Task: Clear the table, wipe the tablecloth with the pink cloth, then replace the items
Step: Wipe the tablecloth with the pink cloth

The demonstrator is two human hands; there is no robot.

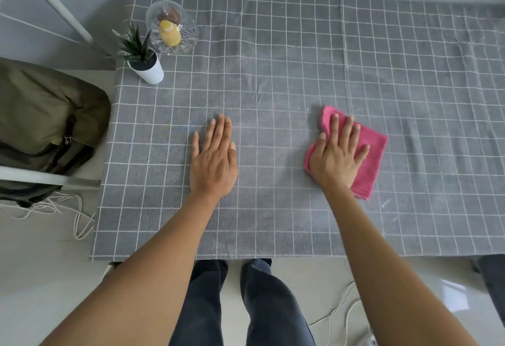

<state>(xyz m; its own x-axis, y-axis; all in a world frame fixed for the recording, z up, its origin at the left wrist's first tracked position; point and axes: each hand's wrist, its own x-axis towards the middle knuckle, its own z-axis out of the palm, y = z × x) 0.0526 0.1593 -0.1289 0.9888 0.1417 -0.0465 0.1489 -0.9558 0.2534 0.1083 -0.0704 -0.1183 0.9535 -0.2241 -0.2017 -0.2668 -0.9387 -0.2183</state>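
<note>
A grey tablecloth (273, 78) with a white grid covers the table. My right hand (337, 154) lies flat with spread fingers on the folded pink cloth (373, 151), pressing it to the tablecloth right of centre. My left hand (214, 160) rests flat, palm down, on the bare tablecloth near the middle. At the far left corner stand a small green plant in a white pot (146, 65) and a clear glass dome (172, 27) with a yellow item and a brown item inside.
An olive bag (46, 113) sits on a chair left of the table. White cords (73, 217) lie on the floor by the table's left edge and near my legs. A wall runs along the table's far side.
</note>
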